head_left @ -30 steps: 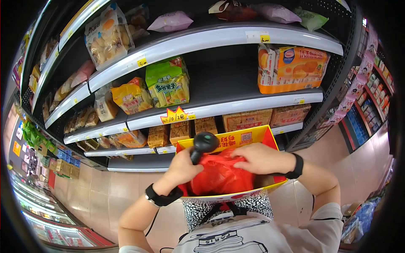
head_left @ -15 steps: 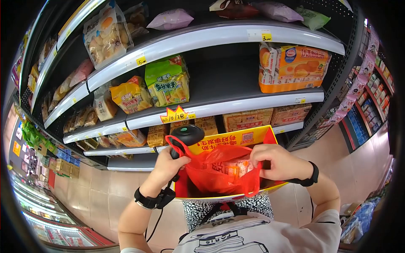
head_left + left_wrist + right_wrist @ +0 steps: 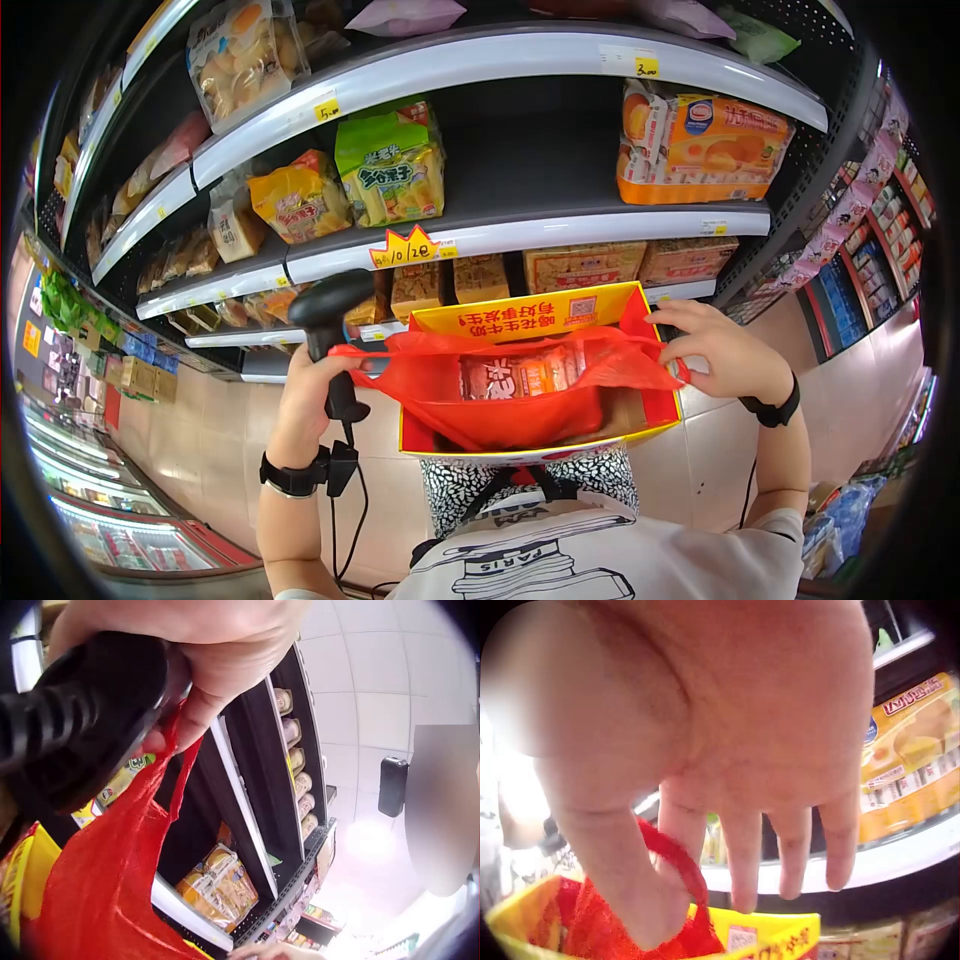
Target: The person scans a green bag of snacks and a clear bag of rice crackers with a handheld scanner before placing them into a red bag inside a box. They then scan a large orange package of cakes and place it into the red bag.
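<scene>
My left hand [image 3: 300, 395] grips a black handheld barcode scanner [image 3: 330, 305] with a cable hanging from it. The same thumb and fingers pinch one handle of a red plastic bag [image 3: 127, 877]. On the other side, my right hand [image 3: 725, 350] pinches the bag's opposite handle [image 3: 682, 862] between thumb and index finger, the other fingers stretched out. The red bag [image 3: 530, 415] is spread wide between both hands inside a yellow and red cardboard box [image 3: 525, 318]. A packaged snack [image 3: 515, 376] with orange and white print lies in the bag's mouth.
Store shelves stand just beyond the box. They hold a green snack bag [image 3: 390, 165], a yellow snack bag [image 3: 300, 197] and an orange multipack [image 3: 710, 150]. Boxed goods [image 3: 585, 268] line the lower shelf. A refrigerated case [image 3: 100, 470] runs along the left.
The hands moved apart, the left one leftward with the scanner, the right one rightward. The bunched bag was pulled open, exposing the snack pack. The view shifted slightly.
</scene>
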The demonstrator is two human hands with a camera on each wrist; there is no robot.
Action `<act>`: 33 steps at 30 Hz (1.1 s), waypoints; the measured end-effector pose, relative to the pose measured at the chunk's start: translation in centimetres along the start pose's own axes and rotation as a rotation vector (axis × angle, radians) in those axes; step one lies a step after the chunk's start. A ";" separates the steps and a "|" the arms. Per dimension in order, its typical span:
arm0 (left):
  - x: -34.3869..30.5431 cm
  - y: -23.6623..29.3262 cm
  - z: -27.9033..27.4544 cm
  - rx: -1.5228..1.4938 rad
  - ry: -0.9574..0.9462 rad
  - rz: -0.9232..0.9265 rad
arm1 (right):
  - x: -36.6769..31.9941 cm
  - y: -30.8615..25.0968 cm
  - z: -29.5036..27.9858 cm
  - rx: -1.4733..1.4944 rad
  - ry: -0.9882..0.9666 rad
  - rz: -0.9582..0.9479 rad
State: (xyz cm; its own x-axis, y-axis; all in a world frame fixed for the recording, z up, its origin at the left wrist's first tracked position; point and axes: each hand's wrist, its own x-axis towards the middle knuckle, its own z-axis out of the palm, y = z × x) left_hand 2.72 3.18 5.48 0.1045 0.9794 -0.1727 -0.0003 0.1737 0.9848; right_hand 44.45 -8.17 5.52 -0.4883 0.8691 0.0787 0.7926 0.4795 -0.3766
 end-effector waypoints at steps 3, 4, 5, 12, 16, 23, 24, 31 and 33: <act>-0.8 0.3 0.6 0.016 -0.120 -0.049 | 2.0 -3.3 -1.5 0.157 0.013 -0.134; -1.0 0.5 1.0 0.022 -0.161 -0.053 | 2.9 -4.4 -1.5 0.244 -0.010 -0.209; -1.2 0.6 1.2 0.027 -0.202 -0.055 | 3.9 -5.1 -1.1 0.252 0.013 -0.222; -2.1 2.2 2.2 -0.085 -0.301 -0.019 | 10.2 -6.2 5.2 0.127 -0.208 -0.291; -2.1 2.4 1.6 -0.066 -0.269 0.020 | 10.3 -6.9 4.9 0.173 -0.976 -0.136; -1.2 1.3 0.8 -0.136 -0.251 -0.032 | 13.2 -6.6 3.4 0.261 -0.912 -0.079; -1.2 1.4 0.9 -0.141 -0.268 -0.044 | 14.5 -6.4 4.1 0.252 -0.826 -0.072; -1.2 1.9 2.1 -0.122 -0.337 -0.048 | 20.9 -3.2 16.1 -0.116 -0.733 -0.064; -1.1 1.7 2.1 -0.116 -0.343 -0.029 | 20.5 -3.5 16.7 -0.119 -0.698 -0.006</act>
State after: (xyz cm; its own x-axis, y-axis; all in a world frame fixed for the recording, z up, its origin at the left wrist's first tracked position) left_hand 4.66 2.15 7.35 0.4337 0.8859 -0.1646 -0.1035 0.2304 0.9676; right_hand 25.61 5.93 -7.01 -0.5812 0.6046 -0.5447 0.8043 0.5285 -0.2715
